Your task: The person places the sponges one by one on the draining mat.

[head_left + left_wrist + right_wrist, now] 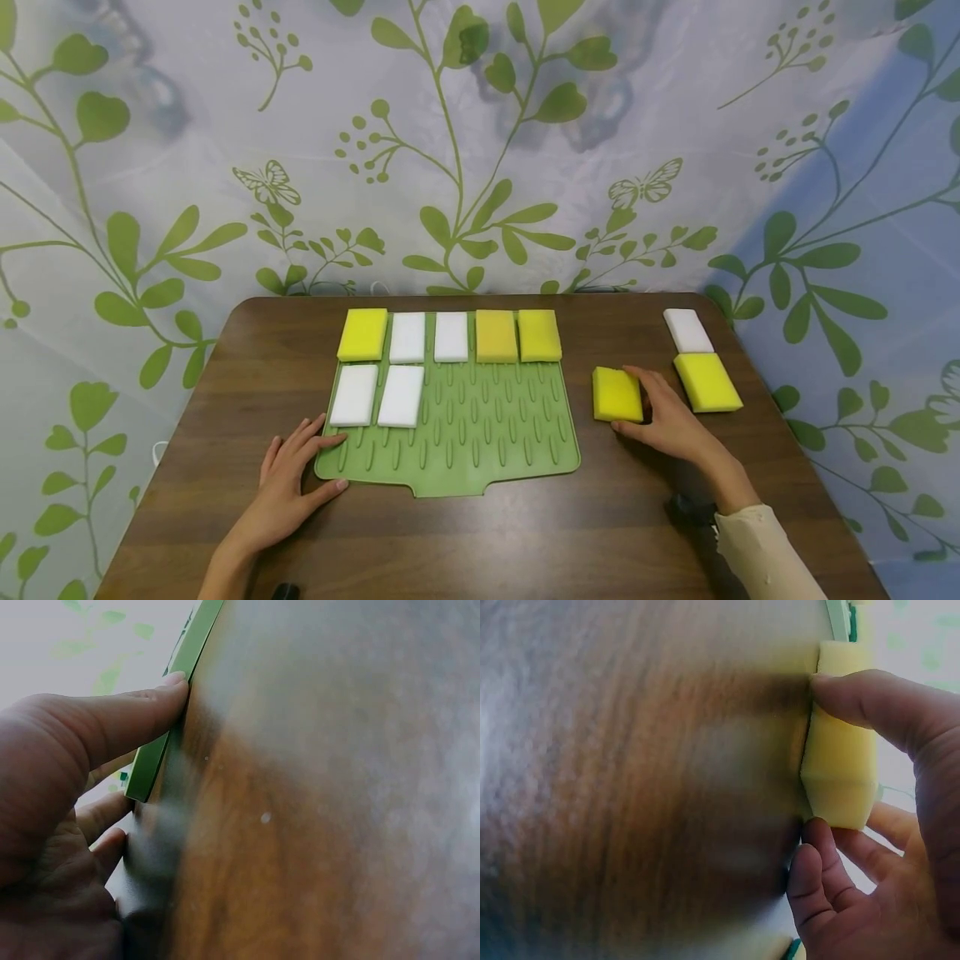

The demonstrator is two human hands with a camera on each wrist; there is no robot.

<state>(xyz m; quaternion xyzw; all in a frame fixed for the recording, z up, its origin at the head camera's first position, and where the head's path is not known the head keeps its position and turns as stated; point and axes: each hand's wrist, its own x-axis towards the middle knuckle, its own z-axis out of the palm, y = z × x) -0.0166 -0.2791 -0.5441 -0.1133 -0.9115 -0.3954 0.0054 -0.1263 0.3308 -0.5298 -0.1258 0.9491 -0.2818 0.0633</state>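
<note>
A green ridged drying mat [457,475] lies on the table, with two rows of sponge blocks on its back part. My left hand [288,483] rests at the mat's front left corner, fingers spread; in the left wrist view its thumb [142,716] touches the green edge. To the right of the mat, my right hand [667,417] grips a yellow sponge [617,395] between thumb and fingers. The right wrist view shows the thumb on one side of that sponge [841,750] and fingertips at its end, close to the tabletop.
The mat's back row holds a yellow sponge [363,335], two white sponges [407,337], an orange-yellow one [497,337] and another yellow one [539,335]. Two white sponges [354,396] form the second row. At the table's right edge lie a white sponge [687,330] and a yellow sponge [707,382].
</note>
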